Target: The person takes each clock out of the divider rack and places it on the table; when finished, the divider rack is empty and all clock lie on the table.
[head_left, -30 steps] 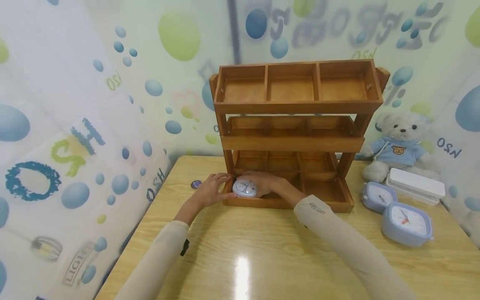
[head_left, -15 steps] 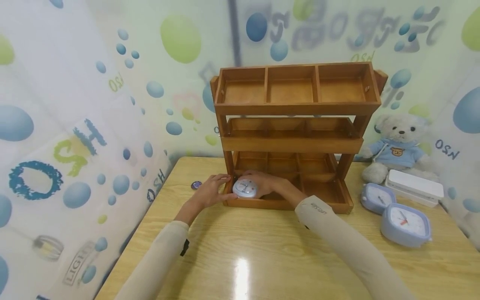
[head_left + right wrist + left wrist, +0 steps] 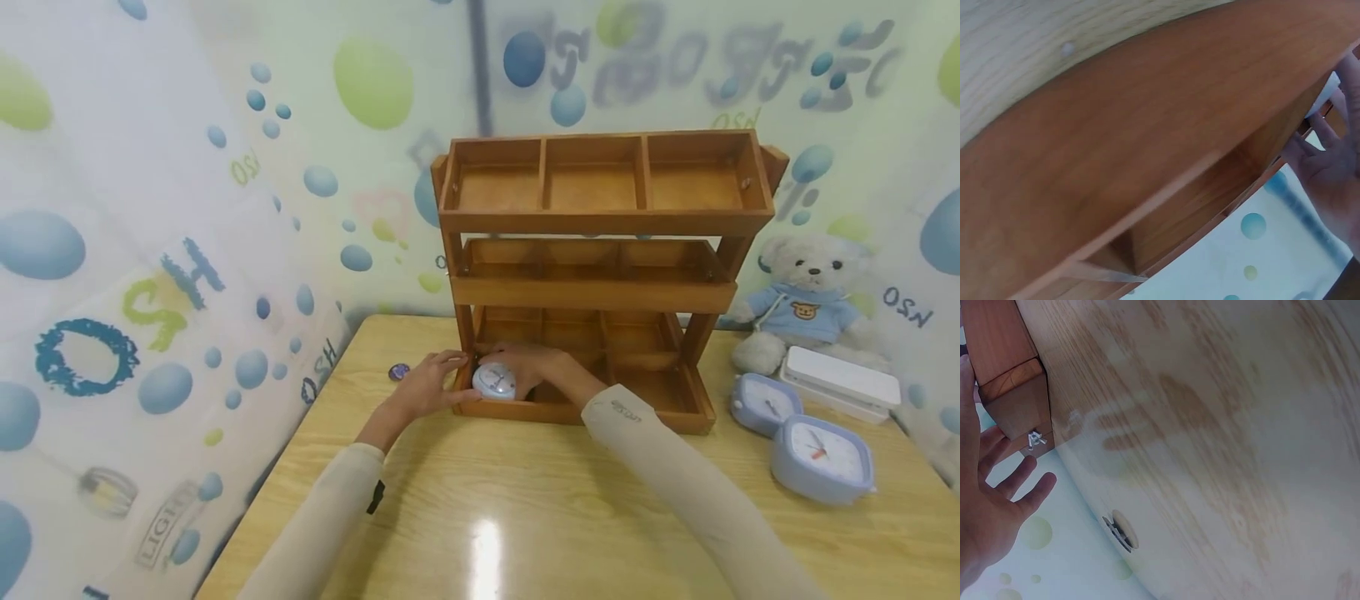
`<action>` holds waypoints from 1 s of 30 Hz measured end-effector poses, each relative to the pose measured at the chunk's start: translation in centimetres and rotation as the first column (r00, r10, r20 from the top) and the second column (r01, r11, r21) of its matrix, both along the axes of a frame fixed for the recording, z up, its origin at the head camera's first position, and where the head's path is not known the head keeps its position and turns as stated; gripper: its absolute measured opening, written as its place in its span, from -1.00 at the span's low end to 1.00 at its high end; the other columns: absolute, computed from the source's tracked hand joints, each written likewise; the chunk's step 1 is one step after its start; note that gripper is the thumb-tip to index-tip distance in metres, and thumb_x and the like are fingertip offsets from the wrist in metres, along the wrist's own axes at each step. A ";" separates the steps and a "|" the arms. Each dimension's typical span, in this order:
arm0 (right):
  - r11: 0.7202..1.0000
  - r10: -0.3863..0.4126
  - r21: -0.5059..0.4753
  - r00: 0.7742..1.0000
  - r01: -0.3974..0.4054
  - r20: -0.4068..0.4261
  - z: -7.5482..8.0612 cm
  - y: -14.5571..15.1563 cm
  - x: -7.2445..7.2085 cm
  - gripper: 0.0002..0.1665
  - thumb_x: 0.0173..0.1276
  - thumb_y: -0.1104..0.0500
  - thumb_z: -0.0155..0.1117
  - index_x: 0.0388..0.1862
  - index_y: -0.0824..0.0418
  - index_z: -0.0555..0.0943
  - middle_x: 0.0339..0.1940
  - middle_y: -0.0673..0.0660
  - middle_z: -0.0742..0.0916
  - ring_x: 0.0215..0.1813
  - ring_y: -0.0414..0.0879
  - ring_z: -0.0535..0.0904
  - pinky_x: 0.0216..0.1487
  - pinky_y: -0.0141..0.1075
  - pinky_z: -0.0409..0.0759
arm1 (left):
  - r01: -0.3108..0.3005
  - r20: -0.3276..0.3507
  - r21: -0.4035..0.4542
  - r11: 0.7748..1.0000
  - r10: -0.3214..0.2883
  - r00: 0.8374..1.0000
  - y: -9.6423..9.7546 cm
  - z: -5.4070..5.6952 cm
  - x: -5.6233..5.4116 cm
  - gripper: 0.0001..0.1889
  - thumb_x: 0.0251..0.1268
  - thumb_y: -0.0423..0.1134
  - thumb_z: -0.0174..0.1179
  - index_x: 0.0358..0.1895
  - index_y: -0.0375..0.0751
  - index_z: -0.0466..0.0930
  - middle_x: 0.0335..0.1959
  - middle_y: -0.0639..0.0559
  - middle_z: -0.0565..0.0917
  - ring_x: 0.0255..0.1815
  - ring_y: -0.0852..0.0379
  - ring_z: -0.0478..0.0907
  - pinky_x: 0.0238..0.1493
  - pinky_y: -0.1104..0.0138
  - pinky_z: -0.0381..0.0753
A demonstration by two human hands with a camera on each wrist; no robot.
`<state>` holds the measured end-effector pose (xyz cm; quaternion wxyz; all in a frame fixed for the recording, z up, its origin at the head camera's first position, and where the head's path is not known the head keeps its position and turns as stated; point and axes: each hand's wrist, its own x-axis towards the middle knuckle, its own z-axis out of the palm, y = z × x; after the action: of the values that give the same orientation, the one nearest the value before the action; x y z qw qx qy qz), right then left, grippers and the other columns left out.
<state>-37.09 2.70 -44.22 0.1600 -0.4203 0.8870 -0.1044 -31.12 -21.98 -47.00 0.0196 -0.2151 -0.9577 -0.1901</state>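
Note:
A small round pale-blue alarm clock (image 3: 494, 381) stands in the left front compartment of the bottom tier of a brown wooden rack (image 3: 600, 223). My right hand (image 3: 531, 367) reaches over the front board and grips the clock from its right side. Some of its fingers are hidden behind the clock. My left hand (image 3: 423, 387) is at the rack's left end, its thumb along the front board close to the clock. In the left wrist view, the fingers of the left hand (image 3: 988, 506) are spread beside the rack's end. The right wrist view shows only a sliver of the clock.
Two blue square clocks (image 3: 822, 457) stand on the table (image 3: 420, 517) to the right. Behind them are a white box (image 3: 842, 379) and a teddy bear (image 3: 806, 308) in a blue hoodie. A small purple disc (image 3: 399, 372) lies left of the rack.
The view has shifted slightly, so the whole scene sits a little further right and lower. The clock looks slightly more tilted under the right hand; the left hand stays at the rack's end.

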 end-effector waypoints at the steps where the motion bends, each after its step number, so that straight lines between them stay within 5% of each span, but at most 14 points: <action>1: 1.000 0.003 -0.012 1.000 -0.003 -0.007 0.0 0.1 0.0 0.18 0.06 0.14 0.73 0.63 0.06 0.31 0.53 0.18 0.39 0.32 0.05 0.43 0.32 -0.02 0.52 | -0.002 0.000 0.004 1.000 0.002 1.000 0.1 0.0 0.0 -0.09 0.24 0.41 0.32 0.51 -0.12 0.45 0.56 -0.03 0.37 0.56 -0.20 0.26 0.44 -0.14 0.39; 13: 0.988 0.039 -0.148 0.997 -0.049 -0.067 0.9 1.5 -0.1 0.34 0.00 -0.04 0.77 0.69 0.07 0.20 0.61 0.15 0.33 0.48 0.09 0.37 0.42 0.06 0.45 | 0.000 -0.008 0.002 1.000 0.000 1.000 -0.1 0.1 -0.1 -0.06 0.19 0.44 0.33 0.48 -0.16 0.48 0.53 -0.06 0.41 0.54 -0.20 0.30 0.44 -0.11 0.42; 24: 0.973 -0.001 -0.232 0.999 -0.009 -0.043 2.9 3.2 0.4 0.37 -0.14 -0.21 0.80 0.65 -0.07 0.29 0.56 0.11 0.33 0.41 0.03 0.41 0.35 0.02 0.49 | 0.008 0.004 0.011 1.000 -0.008 1.000 -0.1 -0.2 -0.3 -0.08 0.24 0.41 0.32 0.48 -0.19 0.47 0.56 -0.04 0.37 0.55 -0.20 0.27 0.46 -0.13 0.37; 30: 0.968 -0.020 -0.250 0.993 -0.010 -0.113 3.6 4.8 1.7 0.39 -0.19 -0.26 0.80 0.64 -0.09 0.31 0.53 0.09 0.37 0.36 0.03 0.45 0.29 0.02 0.55 | 0.016 -0.001 0.027 1.000 -0.016 1.000 -0.2 -0.3 -0.2 -0.08 0.24 0.42 0.30 0.51 -0.14 0.45 0.56 -0.05 0.37 0.55 -0.21 0.27 0.46 -0.17 0.35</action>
<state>-35.43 7.47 -40.59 0.0540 -0.4402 0.8755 -0.1916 -31.29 -22.16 -47.29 0.0212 -0.2227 -0.9533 -0.2028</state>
